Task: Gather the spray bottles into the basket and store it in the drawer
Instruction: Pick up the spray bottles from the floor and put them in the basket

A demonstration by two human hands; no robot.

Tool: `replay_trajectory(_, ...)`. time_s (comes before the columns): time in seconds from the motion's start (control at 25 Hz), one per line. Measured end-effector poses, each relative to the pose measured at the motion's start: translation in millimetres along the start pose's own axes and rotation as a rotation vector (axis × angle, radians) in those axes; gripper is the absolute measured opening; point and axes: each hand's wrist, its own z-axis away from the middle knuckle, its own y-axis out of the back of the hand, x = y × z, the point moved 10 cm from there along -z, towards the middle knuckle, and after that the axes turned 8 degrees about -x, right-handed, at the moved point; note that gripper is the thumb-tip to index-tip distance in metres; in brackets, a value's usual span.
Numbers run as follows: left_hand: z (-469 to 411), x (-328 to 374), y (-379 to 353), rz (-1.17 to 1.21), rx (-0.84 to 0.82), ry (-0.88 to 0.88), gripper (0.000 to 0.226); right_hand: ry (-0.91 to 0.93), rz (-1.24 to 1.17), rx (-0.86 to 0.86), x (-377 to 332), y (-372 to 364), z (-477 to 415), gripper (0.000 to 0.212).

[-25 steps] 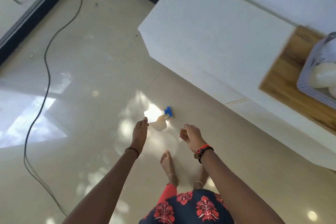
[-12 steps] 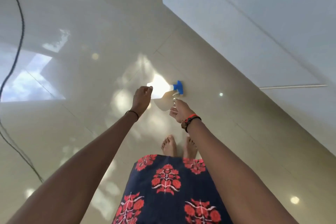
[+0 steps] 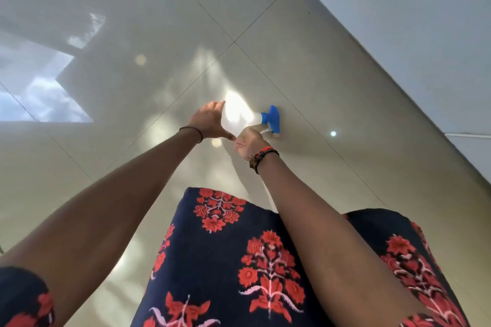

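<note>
A spray bottle (image 3: 245, 117) with a translucent white body and a blue trigger head lies on its side on the glossy tiled floor (image 3: 305, 66), straight ahead of me. My left hand (image 3: 210, 122) spans the bottle's body, fingers over the top and thumb underneath. At the neck, just below the blue trigger, my right hand (image 3: 249, 142) curls its fingers around the bottle. The fingertips of that hand are partly hidden. No basket is in view.
A white cabinet (image 3: 411, 21) runs along the upper right, with a drawer seam (image 3: 470, 136) at the right edge. A bright window reflection (image 3: 39, 95) lies on the floor at left. My dark floral skirt (image 3: 239, 260) fills the bottom.
I have bent lower and the view has closed in on the floor. Both hands reached forward onto the bottle, and the basket and wooden board have left the view.
</note>
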Motion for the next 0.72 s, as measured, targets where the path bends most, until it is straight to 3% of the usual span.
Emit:
replay_trajectory(0.12, -13, 0, -9, -0.021, -0.025, 0.007, 0.118, 0.08, 0.036, -0.006, -2, 2, -4, 0.034)
replay_trajectory(0.28, 6, 9, 2, 0.059, 0.047, -0.032, 0.112, 0.126, -0.148, -0.097, -1, -9, 23, 0.04)
replay_trajectory(0.44, 66, 31, 32, 0.194, 0.108, -0.063, 0.106, 0.206, -0.086, -0.156, -1, -9, 86, 0.036)
replay_trajectory(0.56, 121, 62, 64, 0.266, 0.179, -0.134, 0.097, 0.277, -0.159, -0.189, -1, -1, 145, 0.021)
replay_trajectory(0.72, 195, 109, 109, 0.338, 0.242, -0.21, 0.097, 0.345, -0.245, -0.265, -5, 6, 238, 0.015)
